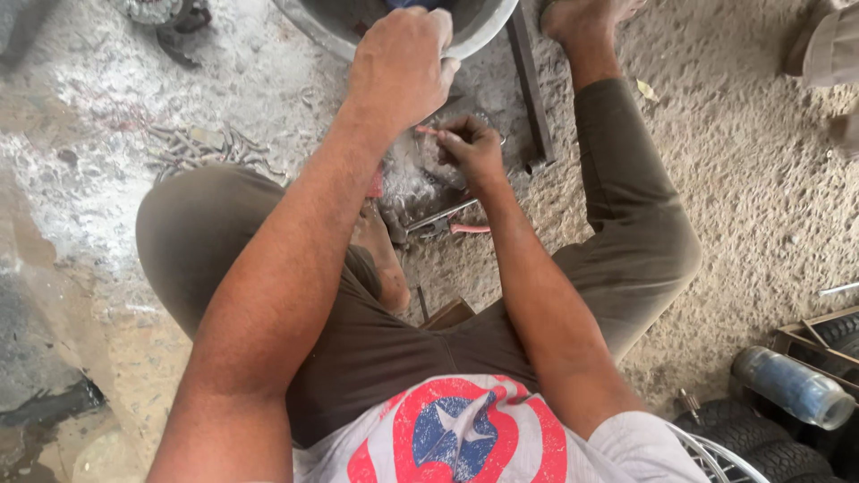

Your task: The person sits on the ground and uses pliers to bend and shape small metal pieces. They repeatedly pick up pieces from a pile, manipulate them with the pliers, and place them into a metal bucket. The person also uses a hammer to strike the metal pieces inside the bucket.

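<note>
grey metal rims the wide basin at the top of the frame, where the person's left hand closes in a fist over its near edge, grip tight on the rim. just below it, the right hand pinches a thin pinkish rod between thumb and fingertips, grip nearly shut, the rod's free end pointing left toward the left wrist. the person sits on a sandy, dusty floor with knees spread in olive-brown trousers, one bare foot beside the basin. pliers with red handles lie on the floor between the legs, just under the right hand. a dark metal bar runs from the basin down past the right hand. a scatter of metal bolts lies to the left, well apart from both hands. at lower right, a clear plastic bottle rests near black tyres.
</note>
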Demonstrator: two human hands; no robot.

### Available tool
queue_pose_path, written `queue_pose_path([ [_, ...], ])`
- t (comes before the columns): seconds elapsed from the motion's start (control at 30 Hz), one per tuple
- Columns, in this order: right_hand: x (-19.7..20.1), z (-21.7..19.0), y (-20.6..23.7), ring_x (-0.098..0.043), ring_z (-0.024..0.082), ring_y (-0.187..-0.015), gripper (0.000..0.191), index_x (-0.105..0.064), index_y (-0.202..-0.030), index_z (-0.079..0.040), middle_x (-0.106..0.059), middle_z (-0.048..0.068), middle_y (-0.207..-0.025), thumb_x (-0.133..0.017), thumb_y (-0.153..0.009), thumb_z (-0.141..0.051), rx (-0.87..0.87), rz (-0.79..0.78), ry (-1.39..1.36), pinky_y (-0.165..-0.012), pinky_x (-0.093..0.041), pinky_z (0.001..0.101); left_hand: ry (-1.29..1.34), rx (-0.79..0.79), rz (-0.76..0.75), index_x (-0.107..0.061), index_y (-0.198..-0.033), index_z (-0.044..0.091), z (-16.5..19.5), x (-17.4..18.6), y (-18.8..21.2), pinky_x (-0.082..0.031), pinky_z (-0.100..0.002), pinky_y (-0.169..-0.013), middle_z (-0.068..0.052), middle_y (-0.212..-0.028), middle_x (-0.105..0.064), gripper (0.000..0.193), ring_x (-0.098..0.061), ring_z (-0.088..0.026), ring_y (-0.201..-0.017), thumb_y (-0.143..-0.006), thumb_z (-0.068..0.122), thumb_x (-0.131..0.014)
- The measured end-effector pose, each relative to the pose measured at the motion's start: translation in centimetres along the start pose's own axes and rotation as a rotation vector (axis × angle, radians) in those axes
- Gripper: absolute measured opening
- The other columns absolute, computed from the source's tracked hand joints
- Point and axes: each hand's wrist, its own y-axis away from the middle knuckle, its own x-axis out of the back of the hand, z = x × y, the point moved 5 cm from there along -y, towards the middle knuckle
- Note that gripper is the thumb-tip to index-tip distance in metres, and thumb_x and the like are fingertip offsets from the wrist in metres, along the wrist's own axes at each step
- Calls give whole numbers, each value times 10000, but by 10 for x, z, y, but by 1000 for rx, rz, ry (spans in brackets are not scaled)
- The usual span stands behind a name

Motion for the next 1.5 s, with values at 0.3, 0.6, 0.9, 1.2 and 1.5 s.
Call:
queue_pose_path([
  [0.3,12,-14,5,-684,168,-709,76,-644,-1021,10,-703,92,-851,-686,-957,18,-61,2,-462,-663,-589,316,-56,50,-141,-705,-886,80,-18,-22,2,-537,-487,-814,-159,-901,-728,57,-684,-380,-922,-858,40,-734],
  [0.6,26,-47,15,-720,188,-865,106,-635,-1042,-9,-721,95,-964,-681,-963,46,128,-108,-741,-838,-615,347,453,151,-390,-739,-881,79,5,-23,7,-586,-380,-727,-108,-841,-777,109,-772,-245,-768,-794,124,-788],
  [0.9,27,-71,26,-656,64,-859,180,-684,-1092,-7,-723,35,-969,-773,-941,37,351,39,65,-771,-567,234,143,5,-299,-738,-774,77,15,-19,9,-543,-468,-729,-121,-824,-740,229,-708,-329,-786,-715,242,-886],
  [1.2,11,-72,28,-613,47,-744,156,-592,-975,-32,-676,-4,-845,-654,-869,63,367,86,176,-649,-547,228,272,220,-404,-705,-959,81,5,-21,7,-574,-425,-779,-120,-829,-736,355,-743,-279,-775,-824,381,-840],
  [1.5,-8,-29,17,-750,228,-752,135,-734,-914,-30,-760,129,-854,-787,-793,-54,301,54,698,-712,-593,365,-38,153,-476,-738,-925,32,6,-24,5,-545,-505,-826,-197,-942,-724,333,-702,-376,-928,-768,306,-843],
])
